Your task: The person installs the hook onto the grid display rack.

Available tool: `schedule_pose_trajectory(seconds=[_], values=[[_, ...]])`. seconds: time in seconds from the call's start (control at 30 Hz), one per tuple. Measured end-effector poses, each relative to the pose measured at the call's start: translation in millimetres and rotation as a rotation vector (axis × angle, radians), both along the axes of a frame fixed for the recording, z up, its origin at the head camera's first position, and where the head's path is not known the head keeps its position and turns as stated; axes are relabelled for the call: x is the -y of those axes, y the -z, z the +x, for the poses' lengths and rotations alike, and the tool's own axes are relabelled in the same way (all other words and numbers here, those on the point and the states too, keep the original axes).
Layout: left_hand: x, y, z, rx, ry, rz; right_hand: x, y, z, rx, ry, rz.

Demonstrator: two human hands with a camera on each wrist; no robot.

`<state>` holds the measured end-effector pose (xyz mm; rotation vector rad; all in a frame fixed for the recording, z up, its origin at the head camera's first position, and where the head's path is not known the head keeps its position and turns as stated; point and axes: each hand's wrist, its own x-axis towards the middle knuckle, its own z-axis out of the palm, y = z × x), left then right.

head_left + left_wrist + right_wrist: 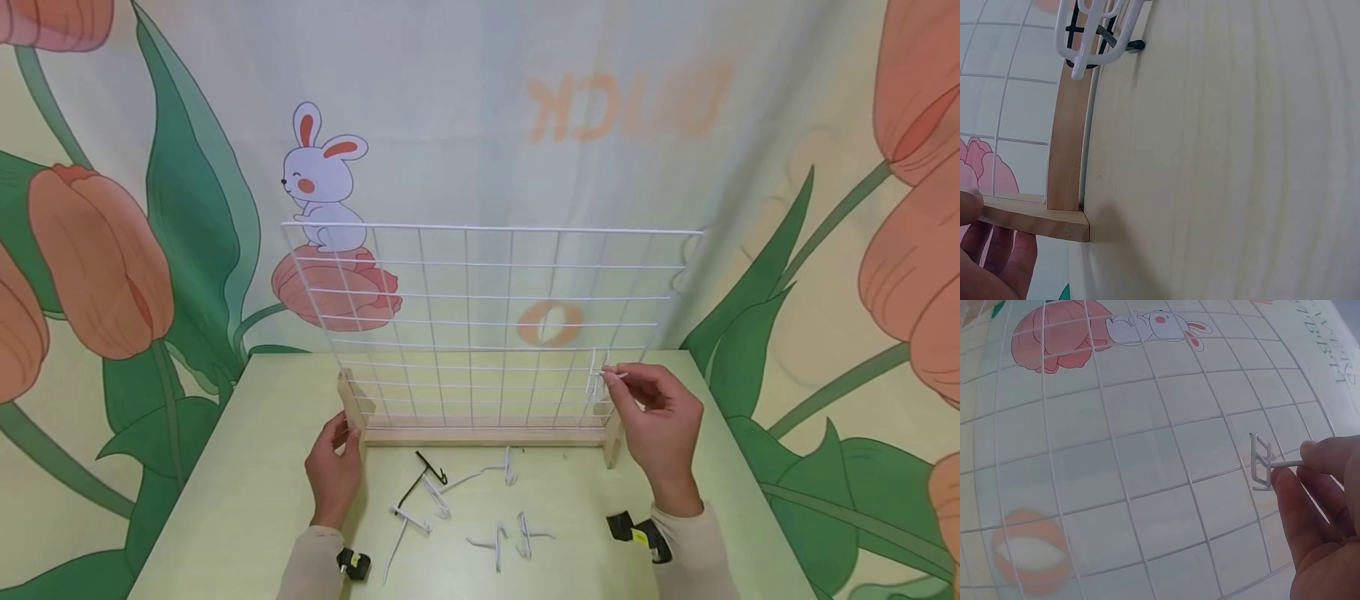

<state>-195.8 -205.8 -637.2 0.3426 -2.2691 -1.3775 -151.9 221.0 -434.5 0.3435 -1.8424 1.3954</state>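
On the left, our left grip [333,471] pinches the left wooden foot [351,400] of the stand between thumb and fingers. From that foot, we see the white wire grid [468,296] rise upright above a wooden bar [480,437]. In front of it on the counter [247,500], we have a black hook [412,490], with loose white hooks [523,537] beside it and farther right. Near the right wooden foot [613,437], our right grip [663,421] pinches the raised hook [1285,464] by its stem, before the grid's right-hand part; whether it touches the wires, we cannot tell.
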Motion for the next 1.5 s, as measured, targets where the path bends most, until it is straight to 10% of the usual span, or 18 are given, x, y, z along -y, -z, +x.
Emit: schedule_pose_trajectory(seconds=[0.6, 1.5], values=[[0, 0.7, -1.2, -0.016, -0.013, 0.0, 6, -29.2, -23.2, -0.133, -0.071, -0.022], [-1, 5.4, -0.6, -0.029, 0.0, -0.008, -1, -4.6, -38.9, -0.11, 0.104, 0.136]])
